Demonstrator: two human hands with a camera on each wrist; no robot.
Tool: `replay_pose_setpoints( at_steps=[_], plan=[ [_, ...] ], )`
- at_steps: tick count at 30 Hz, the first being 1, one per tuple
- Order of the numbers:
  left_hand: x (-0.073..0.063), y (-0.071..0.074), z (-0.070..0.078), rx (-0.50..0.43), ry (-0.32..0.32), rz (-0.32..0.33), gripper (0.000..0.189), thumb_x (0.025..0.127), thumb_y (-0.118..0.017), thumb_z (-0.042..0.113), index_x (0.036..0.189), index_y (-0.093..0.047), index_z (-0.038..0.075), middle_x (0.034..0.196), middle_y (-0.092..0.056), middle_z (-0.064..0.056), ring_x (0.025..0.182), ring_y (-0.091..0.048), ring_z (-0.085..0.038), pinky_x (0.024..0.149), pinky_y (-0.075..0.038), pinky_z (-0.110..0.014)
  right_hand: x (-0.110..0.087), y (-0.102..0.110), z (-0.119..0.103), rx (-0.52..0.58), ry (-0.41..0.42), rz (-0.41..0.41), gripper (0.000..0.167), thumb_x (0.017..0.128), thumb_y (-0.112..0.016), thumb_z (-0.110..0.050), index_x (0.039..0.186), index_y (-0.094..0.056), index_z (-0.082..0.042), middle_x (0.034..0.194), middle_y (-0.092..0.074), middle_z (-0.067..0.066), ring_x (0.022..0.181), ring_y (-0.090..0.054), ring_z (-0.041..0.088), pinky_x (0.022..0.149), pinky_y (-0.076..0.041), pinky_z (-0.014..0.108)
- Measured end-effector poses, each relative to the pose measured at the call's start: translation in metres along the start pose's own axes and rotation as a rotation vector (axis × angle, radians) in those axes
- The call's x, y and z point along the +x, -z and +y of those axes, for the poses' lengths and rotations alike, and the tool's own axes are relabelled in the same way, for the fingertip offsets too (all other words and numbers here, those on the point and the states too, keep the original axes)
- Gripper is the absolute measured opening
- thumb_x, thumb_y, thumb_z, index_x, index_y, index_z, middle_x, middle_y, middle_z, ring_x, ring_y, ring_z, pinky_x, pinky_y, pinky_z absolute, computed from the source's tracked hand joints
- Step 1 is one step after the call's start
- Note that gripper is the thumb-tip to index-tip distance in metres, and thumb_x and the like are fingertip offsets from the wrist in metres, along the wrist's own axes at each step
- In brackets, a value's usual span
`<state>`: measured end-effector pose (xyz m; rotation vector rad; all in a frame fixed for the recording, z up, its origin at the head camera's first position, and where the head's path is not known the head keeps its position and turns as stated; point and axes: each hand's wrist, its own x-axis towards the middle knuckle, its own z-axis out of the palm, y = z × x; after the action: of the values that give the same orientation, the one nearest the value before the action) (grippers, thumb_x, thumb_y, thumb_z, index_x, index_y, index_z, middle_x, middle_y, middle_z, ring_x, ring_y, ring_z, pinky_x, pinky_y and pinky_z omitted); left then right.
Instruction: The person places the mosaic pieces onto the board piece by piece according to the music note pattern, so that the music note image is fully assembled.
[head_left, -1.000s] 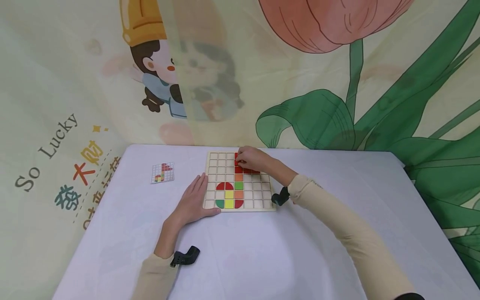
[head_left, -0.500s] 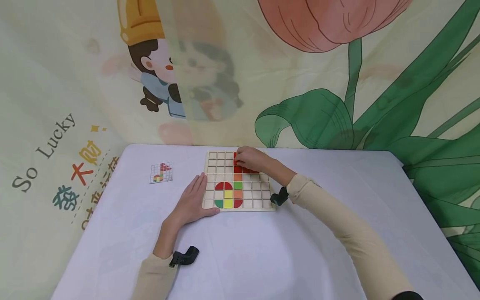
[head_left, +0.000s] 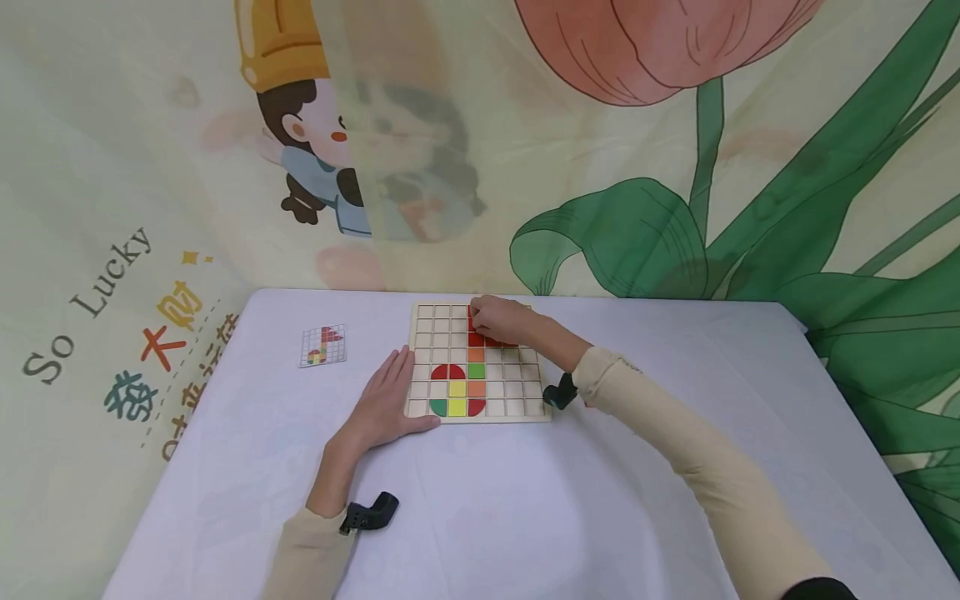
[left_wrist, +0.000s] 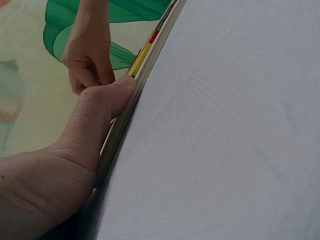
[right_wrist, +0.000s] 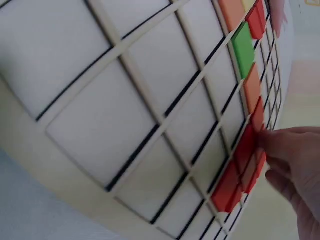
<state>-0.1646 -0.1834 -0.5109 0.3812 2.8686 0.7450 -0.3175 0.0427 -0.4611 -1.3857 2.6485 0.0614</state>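
Note:
A wooden grid board (head_left: pixel 525 419) lies on the white table, with coloured tiles in some of its cells. My left hand (head_left: pixel 380 404) rests along the board's left side, fingers straight, thumb on the near edge; the left wrist view shows that thumb (left_wrist: pixel 120 95) on the rim. Over the far rows, the curled fingers of my right hand (head_left: pixel 506 321) pinch at a red tile (right_wrist: pixel 258 117), and the hand covers part of the red group. Below the red tiles come orange (head_left: pixel 476 355) and green (head_left: pixel 476 372) squares. Nearer still are yellow squares (head_left: pixel 457 388) and rounded red pieces (head_left: pixel 438 372).
A small card (head_left: pixel 323 346) with a coloured grid pattern lies left of the board. Black wrist cameras (head_left: pixel 370 511) sit on both wrists. A printed cloth backdrop (head_left: pixel 442 267) rises behind the table's far edge.
The right hand's fingertips have shifted slightly at the red tiles, staying over the far rows. My left hand and the board look the same.

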Motion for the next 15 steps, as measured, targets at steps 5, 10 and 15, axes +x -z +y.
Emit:
replay_pose_setpoints(
  at_steps=[5, 10, 15],
  plan=[
    [0.001, 0.000, 0.001, -0.003, -0.003, 0.003, 0.113, 0.078, -0.073, 0.054, 0.155, -0.009, 0.001, 0.164, -0.009, -0.016, 0.152, -0.005, -0.034, 0.122, -0.016, -0.053, -0.010, 0.009, -0.001, 0.034, -0.051, -0.034, 0.024, 0.097, -0.059, -0.015, 0.116, -0.072, -0.012, 0.112, -0.062, 0.009, 0.099, -0.054, 0.020, 0.084, -0.054, 0.027],
    [0.001, -0.001, 0.002, -0.012, -0.001, -0.001, 0.114, 0.077, -0.074, 0.054, 0.155, -0.009, 0.002, 0.164, -0.008, -0.016, 0.152, -0.004, -0.034, 0.122, -0.016, -0.054, -0.040, 0.019, -0.002, 0.150, -0.097, 0.074, 0.032, 0.095, -0.060, -0.008, 0.126, -0.066, -0.012, 0.115, -0.063, 0.010, 0.103, -0.056, 0.021, 0.087, -0.055, 0.028],
    [0.001, -0.001, 0.002, -0.016, 0.002, 0.001, 0.114, 0.077, -0.074, 0.053, 0.155, -0.009, 0.002, 0.164, -0.008, -0.015, 0.153, -0.004, -0.034, 0.123, -0.015, -0.054, -0.101, 0.019, -0.013, 0.179, -0.097, 0.197, 0.032, 0.089, -0.068, -0.006, 0.121, -0.069, -0.009, 0.114, -0.066, 0.009, 0.104, -0.060, 0.022, 0.084, -0.057, 0.030]
  ],
)
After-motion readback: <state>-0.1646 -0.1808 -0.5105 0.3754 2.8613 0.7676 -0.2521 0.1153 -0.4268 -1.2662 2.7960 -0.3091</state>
